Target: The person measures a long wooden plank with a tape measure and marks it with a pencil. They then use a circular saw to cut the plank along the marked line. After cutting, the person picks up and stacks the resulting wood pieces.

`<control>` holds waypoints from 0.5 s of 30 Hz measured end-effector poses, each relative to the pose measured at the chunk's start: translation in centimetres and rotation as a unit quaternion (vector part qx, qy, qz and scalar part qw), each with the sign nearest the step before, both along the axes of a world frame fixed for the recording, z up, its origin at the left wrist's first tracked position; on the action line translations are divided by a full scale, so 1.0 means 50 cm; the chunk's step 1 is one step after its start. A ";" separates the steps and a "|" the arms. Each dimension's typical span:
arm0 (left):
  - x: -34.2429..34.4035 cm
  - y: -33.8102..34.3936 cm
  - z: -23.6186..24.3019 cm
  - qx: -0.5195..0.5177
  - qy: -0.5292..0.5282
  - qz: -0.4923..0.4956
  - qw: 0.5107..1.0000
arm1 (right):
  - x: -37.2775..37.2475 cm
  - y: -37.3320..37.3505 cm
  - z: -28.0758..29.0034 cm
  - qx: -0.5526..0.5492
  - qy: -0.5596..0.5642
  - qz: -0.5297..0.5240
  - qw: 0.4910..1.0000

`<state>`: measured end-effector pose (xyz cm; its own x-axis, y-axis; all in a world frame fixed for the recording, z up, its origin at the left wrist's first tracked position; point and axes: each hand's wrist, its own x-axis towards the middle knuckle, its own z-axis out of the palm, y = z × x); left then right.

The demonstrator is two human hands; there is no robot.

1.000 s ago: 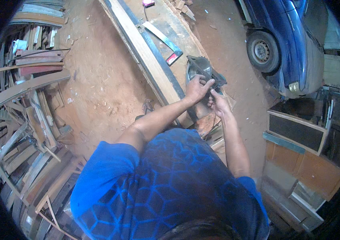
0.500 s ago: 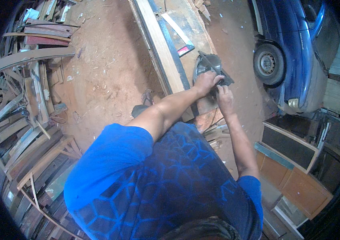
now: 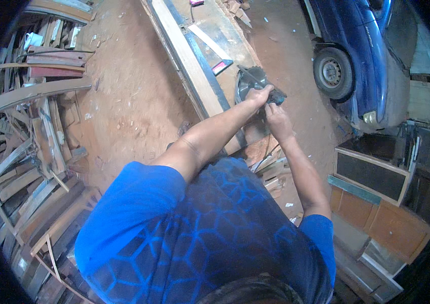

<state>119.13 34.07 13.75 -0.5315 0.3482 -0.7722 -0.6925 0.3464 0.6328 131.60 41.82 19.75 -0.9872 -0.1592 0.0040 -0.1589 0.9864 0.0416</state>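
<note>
A dark circular saw point(image 3: 248, 76) with a round metal guard sits at the near end of a cluttered workbench. My left hand point(image 3: 258, 95) is closed on its upper part. Just below, my right hand point(image 3: 278, 119) has curled fingers against the saw's lower edge; what they grip is hidden. A long pale board point(image 3: 194, 76) edged by a dark strip runs along the bench's left side. Beside it lie a square point(image 3: 210, 43) with a white blade and pink-and-black stock and, farther back, a small pink object point(image 3: 197, 3).
Piles of wood offcuts point(image 3: 37, 142) fill the left side. A blue car point(image 3: 361, 50) stands at the right, with cabinets and panels point(image 3: 392, 228) below it. Scraps of wood point(image 3: 275, 185) lie near my body; a sandalled foot shows left of the bench.
My right hand's fingers have turned more knuckles-up at the saw, and my left thumb has shifted on it. The whole view has moved slightly with my head.
</note>
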 end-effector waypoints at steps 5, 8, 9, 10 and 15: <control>0.018 -0.031 -0.045 0.006 0.054 -0.002 0.999 | -0.004 0.005 -0.011 -0.015 0.013 0.022 1.000; -0.016 -0.065 -0.122 0.008 0.114 -0.002 0.993 | -0.039 -0.032 -0.001 -0.039 0.057 0.023 0.997; -0.007 -0.051 -0.105 0.004 0.130 -0.019 0.991 | -0.027 -0.020 -0.018 -0.044 0.037 -0.030 0.998; 0.007 -0.039 -0.063 0.006 0.142 -0.048 0.989 | -0.009 0.003 -0.045 -0.046 0.015 -0.095 0.994; -0.007 -0.145 -0.060 0.093 0.065 -0.088 0.990 | -0.054 -0.097 -0.064 -0.420 0.045 -0.499 0.757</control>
